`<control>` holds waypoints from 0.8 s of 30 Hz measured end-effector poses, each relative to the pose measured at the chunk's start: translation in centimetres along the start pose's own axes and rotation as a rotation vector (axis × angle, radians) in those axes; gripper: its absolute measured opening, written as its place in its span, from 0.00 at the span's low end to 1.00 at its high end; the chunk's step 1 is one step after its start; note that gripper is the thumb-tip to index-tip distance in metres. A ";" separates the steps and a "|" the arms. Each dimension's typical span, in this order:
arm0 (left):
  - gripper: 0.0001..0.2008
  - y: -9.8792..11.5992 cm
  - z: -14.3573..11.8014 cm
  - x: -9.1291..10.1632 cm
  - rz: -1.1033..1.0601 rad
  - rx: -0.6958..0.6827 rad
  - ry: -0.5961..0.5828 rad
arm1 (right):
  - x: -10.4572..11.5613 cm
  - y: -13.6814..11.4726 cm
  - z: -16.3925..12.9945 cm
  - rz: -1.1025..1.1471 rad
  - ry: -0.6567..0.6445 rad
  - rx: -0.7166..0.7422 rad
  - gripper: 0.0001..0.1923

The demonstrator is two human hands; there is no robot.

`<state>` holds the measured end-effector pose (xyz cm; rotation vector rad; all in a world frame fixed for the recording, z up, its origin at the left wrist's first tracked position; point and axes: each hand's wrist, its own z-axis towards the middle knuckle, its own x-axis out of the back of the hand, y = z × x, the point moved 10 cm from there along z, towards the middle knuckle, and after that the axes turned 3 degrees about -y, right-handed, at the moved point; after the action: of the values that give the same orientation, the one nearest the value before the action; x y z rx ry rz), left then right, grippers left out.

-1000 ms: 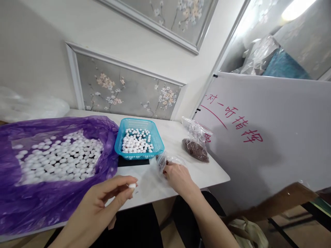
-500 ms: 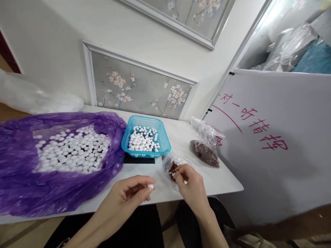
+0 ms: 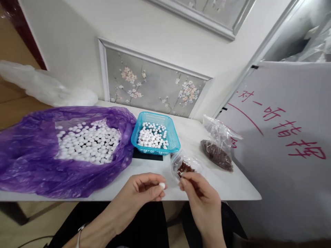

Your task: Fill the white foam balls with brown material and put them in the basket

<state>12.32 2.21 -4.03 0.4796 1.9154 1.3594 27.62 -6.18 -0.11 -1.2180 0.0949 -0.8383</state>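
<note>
Your right hand (image 3: pixel 200 193) has lifted off the small bag (image 3: pixel 184 165) (fingertips pinched, contents unclear) toward the white bead (image 3: pixel 161 185) your left hand (image 3: pixel 143 189) pinches.

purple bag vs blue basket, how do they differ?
The purple bag is soft, crumpled plastic spread wide at the table's left; the blue basket is a small, rigid, slotted tray beside it. The bag holds many more white pellets, and they look larger and flatter than the basket's. The basket sits partly on a dark flat pad; the bag lies on the table. Both are open-topped and hold white pellets.
</note>
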 end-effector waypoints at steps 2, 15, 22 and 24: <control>0.10 -0.9 -0.3 -0.1 -0.133 0.056 -0.008 | -0.9 -1.0 -1.2 0.217 -0.008 0.006 0.04; 0.08 -0.4 -0.3 1.0 -0.227 -0.009 -0.043 | -7.3 -0.2 -1.9 0.624 -0.248 -0.287 0.03; 0.08 0.7 -0.1 2.6 -0.161 -0.077 0.054 | -8.3 -0.3 -1.4 0.618 -0.287 -0.310 0.04; 0.08 0.9 -0.2 2.9 -0.138 -0.098 0.076 | -8.3 -0.5 -1.4 0.630 -0.287 -0.304 0.04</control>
<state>10.20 4.34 -4.18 0.2471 1.8951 1.3904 20.88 -2.23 -3.23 -1.4672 0.3618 -0.0969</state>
